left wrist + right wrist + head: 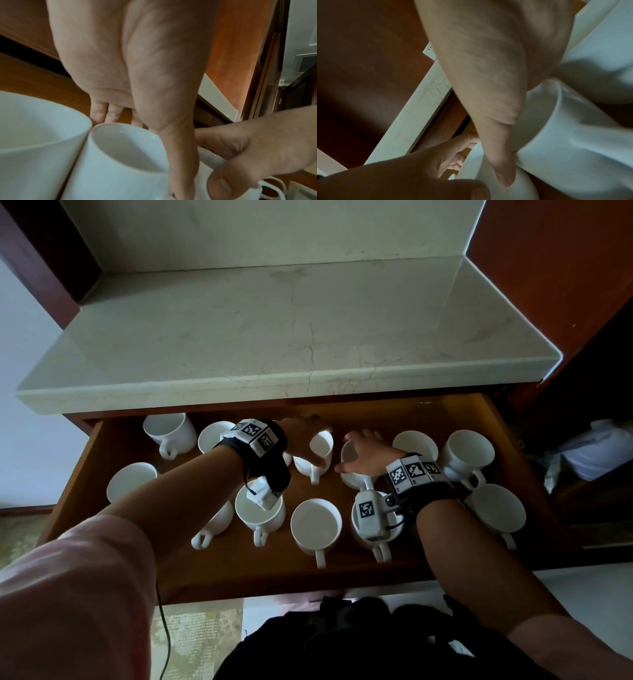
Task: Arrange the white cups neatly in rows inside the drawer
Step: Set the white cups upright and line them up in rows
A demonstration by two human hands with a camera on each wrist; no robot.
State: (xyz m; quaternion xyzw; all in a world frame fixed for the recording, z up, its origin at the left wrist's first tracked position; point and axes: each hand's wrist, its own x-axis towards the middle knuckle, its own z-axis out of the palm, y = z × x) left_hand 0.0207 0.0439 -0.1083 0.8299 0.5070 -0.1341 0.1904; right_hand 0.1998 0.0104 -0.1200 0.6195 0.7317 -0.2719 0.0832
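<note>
A: Entry. Wooden drawer pulled out under the marble counter. About a dozen white cups in it, roughly a back row and a front row, most upright with handles toward the person.

B: Hands?

A: Both in the middle of the back row. Left hand wraps one white cup: thumb on the near wall, fingers behind the far wall, as the left wrist view shows. Right hand holds the neighbouring cup, thumb on its near side, fingers curled over the far rim. Both hands are closed round cups, neither spread.

B: Why both at once?

A: My reading: the two cups stand just beside each other, tilted rather than square with the row. Taking one in each hand lets the person set spacing and handle direction together.

B: Anything else out of line?

A: The far-left cup lies on its side, mouth facing left. One front cup is partly hidden under the left forearm; cannot tell how it stands. The front-centre cup looks settled, handle pointing out.

B: Risk?

A: In the left wrist view the held cup touches a larger-looking cup rim to rim, so glazed walls may clink or slip. Task judged partway.
</note>
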